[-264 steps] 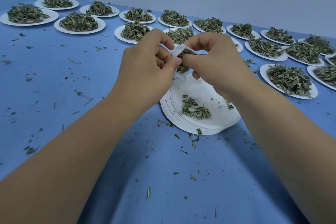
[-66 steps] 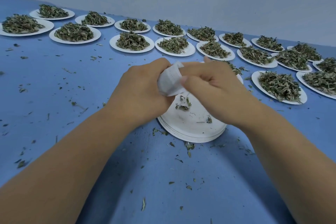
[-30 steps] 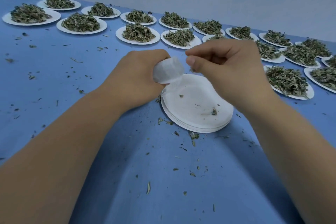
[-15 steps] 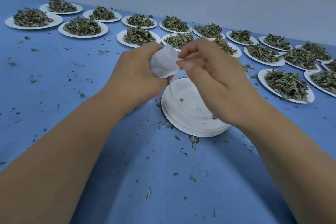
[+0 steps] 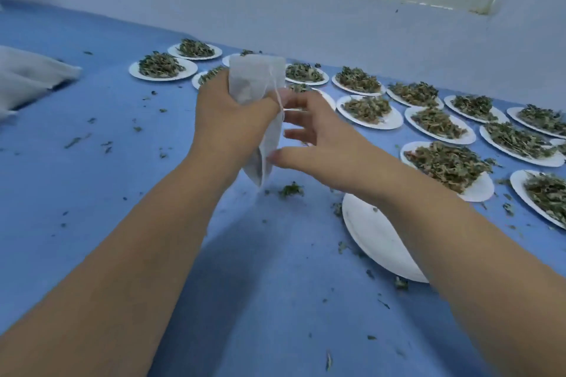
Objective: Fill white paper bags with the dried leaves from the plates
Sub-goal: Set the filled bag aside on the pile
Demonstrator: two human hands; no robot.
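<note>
My left hand (image 5: 228, 122) grips a white paper bag (image 5: 254, 79) around its middle and holds it upright above the blue table; a thin drawstring hangs down its right side. My right hand (image 5: 315, 141) hovers just right of the bag with fingers spread and relaxed, its thumb close to the bag's lower end. A stack of empty white plates (image 5: 376, 239) lies under my right forearm. Several plates heaped with dried leaves (image 5: 444, 162) stand in rows to the right and at the back.
The blue table (image 5: 122, 193) is strewn with leaf crumbs, with a small clump (image 5: 291, 190) near the bag's bottom. A pale cloth sack (image 5: 27, 76) lies at the far left. A light wall runs behind the plates.
The view has swung left. My left hand has lifted the bag higher and it now hangs longer. My right hand has let go of the bag and opened its fingers.
</note>
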